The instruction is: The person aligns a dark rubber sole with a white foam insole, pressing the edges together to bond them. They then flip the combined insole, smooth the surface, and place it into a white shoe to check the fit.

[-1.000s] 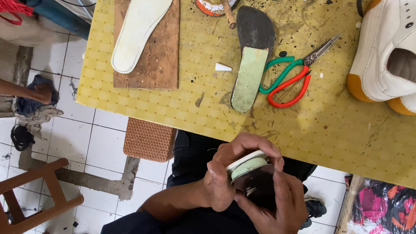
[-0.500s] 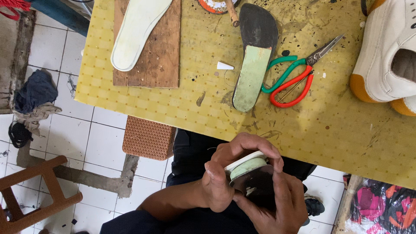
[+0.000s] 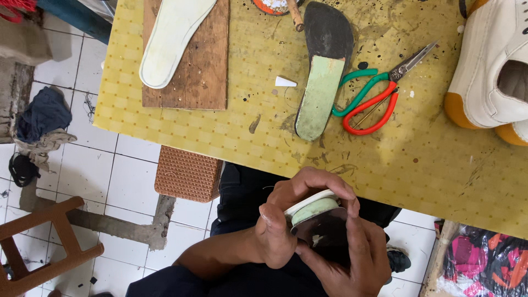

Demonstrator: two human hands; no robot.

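Both hands close on one shoe insole point(image 3: 314, 212), held below the near edge of the yellow worktable point(image 3: 385, 165), over the person's lap. That insole has a white rim, a pale green layer and a dark underside, and it is bent or seen end-on, so only part of it shows. From the left, the left hand point(image 3: 286, 220) wraps it, fingers curled over the top edge and thumb pressed at the side. From below, the right hand point(image 3: 352, 258) cups the dark underside, its thumb lying along the dark face. Neither hand is open; each grips the insole firmly.

On the table just beyond the hands lies a second insole point(image 3: 324, 71), pale green at the heel half and black at the toe half, flat and pointing away from the person. Just right of it, touching or nearly so, lie scissors point(image 3: 377, 96) with one green and one red handle loop, blades aimed to the upper right. A small white scrap point(image 3: 285, 82) sits to the left of the green insole. Farther left, a wooden board point(image 3: 198, 71) carries a white insole point(image 3: 170, 38) set at a slant. At the far right edge stands a white shoe point(image 3: 489, 66) with an orange-yellow sole. Under the table a brown woven mat point(image 3: 187, 175) lies on white floor tiles, and a wooden stool point(image 3: 44, 247) stands at lower left.
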